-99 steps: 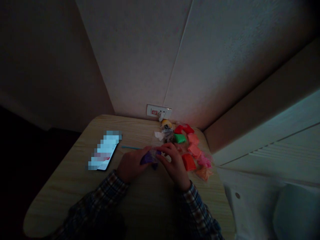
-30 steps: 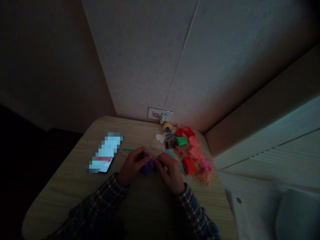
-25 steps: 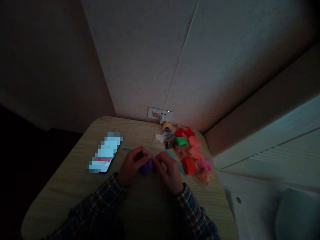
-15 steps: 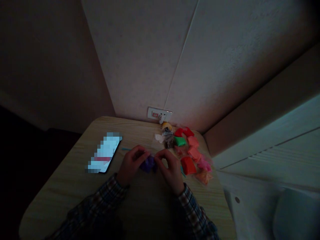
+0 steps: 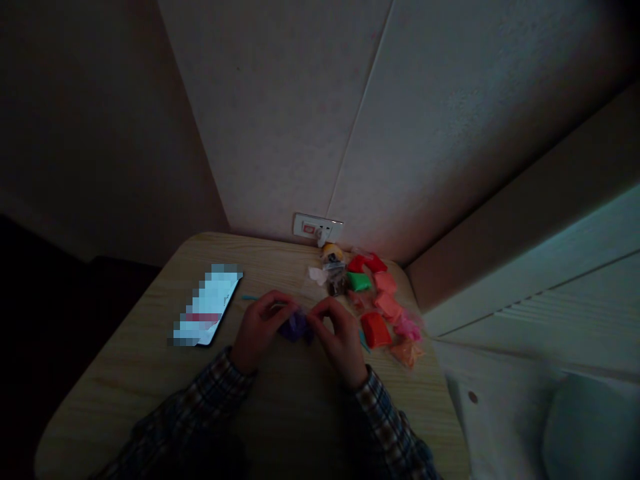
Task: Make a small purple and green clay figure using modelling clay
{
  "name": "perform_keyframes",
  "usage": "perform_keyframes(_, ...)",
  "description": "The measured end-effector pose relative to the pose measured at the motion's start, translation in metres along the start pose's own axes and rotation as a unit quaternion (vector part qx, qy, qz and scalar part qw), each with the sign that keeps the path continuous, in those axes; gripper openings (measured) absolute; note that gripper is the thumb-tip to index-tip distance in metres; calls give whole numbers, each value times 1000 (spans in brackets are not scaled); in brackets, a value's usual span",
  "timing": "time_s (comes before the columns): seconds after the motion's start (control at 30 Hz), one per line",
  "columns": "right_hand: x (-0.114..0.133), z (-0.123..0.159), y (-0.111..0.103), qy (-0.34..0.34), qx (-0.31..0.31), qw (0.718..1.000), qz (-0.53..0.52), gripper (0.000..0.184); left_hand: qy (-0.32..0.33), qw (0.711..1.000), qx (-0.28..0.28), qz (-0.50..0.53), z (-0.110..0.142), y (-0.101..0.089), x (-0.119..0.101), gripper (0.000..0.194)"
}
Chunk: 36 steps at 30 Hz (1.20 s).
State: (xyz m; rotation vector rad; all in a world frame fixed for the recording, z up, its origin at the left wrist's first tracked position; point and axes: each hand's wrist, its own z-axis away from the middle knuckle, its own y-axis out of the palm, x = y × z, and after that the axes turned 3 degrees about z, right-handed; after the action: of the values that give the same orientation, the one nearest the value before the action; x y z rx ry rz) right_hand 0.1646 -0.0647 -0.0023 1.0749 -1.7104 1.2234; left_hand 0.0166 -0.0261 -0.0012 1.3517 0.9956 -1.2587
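Between my hands is a small bag of purple modelling clay (image 5: 294,327), low over the table. My left hand (image 5: 261,328) pinches its upper left edge between thumb and fingers. From the other side, my right hand (image 5: 340,333) has thumb and fingertips pressed together at the bag's right edge; a bit of purple shows just under those fingertips. A thin blue stick (image 5: 249,297) pokes out behind my left hand. More blue plastic, perhaps tools (image 5: 365,342), shows beside my right hand, partly hidden by it.
Several bags of clay lie at the back right, among them a green bag (image 5: 359,281), a red-orange bag (image 5: 375,330) and a pink bag (image 5: 407,328). A lit phone (image 5: 207,307) lies at the left of the wooden table (image 5: 125,373). A wall socket (image 5: 318,228) holds a plug.
Earlier my hands held the purple bag closer together, with clear film at its top. They have since drawn slightly apart, pinching opposite edges. Over the last half second they barely move.
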Motion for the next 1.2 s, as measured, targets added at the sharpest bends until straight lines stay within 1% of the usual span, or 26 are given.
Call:
perform_keyframes(0.17,1,0,2,-14,15,1000,7,4,35,999,-7,-11,0,-3,0,12)
perform_keyframes(0.33,0,1,2,-15,21,1000,8,4,56,997,-2,-45,0,-3,1,11)
perform_keyframes(0.43,1,1,2,-25,12,999,21,6,54,997,8,-60,1,0,2,12)
perform_keyframes(0.57,3,2,2,-40,-11,998,38,9,36,998,21,-44,1,1,3,14)
perform_keyframes(0.7,5,3,3,-37,-8,998,41,12,58,997,22,-40,0,-3,3,11)
perform_keyframes(0.77,4,3,3,-35,0,999,39,9,66,997,27,-35,-1,-5,3,11)
perform_keyframes(0.87,4,2,2,-31,4,999,37,3,62,998,11,-30,-2,-8,2,12)
perform_keyframes(0.97,4,1,-1,-29,-6,999,46,4,44,998,-13,-34,-2,-7,1,12)
perform_keyframes(1.1,4,0,-4,-31,-14,997,65,8,13,1000,-3,-20,-1,-4,0,15)
perform_keyframes(1.2,3,1,-3,-36,-15,997,59,8,22,1000,-4,-15,0,-5,-2,14)
